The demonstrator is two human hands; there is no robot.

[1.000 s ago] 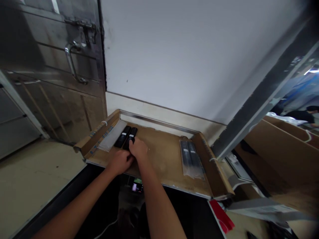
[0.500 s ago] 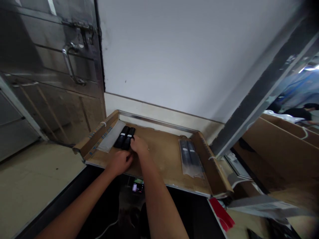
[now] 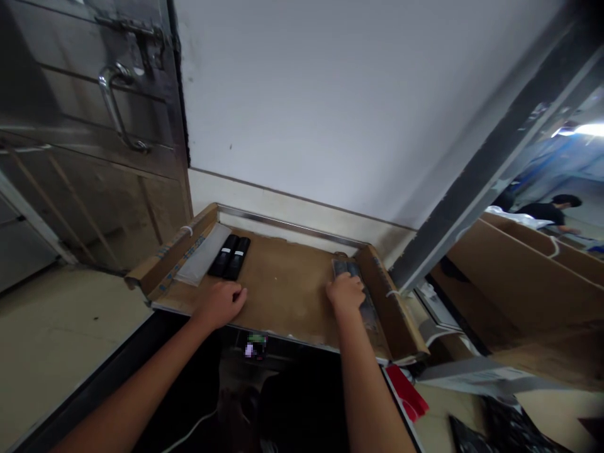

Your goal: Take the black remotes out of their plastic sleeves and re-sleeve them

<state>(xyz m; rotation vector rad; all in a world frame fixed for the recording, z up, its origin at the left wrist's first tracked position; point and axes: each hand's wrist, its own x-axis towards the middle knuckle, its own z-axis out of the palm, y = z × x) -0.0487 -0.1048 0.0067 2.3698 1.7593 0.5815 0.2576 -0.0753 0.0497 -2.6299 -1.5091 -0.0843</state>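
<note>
While the right hand lies over a clear plastic sleeve near the right end of a flattened cardboard tray, the left hand rests empty on the tray's front edge, well apart from the sleeve. The right hand's fingers sit close together on the upper part of the sleeve, and the back of the hand hides the fingertips, so I cannot tell whether they pinch the plastic or only press on it. Dark items show through the film beside them. The left hand's fingers are loosely curled and pressed together, pinching nothing, a little short of two slim black bars with white labels, which lie side by side toward the tray's left end, just beside a pale flat sheet. From how things lie, the work in hand appears to centre on the sleeve, with the bars left alone for the moment. Any lift of it would call for the fingertips to close firmly on the thin, slippery film. Left of the tray stands a steel door with a curved handle, a red card lies just below its right corner, and a person is visible well beyond it.
</note>
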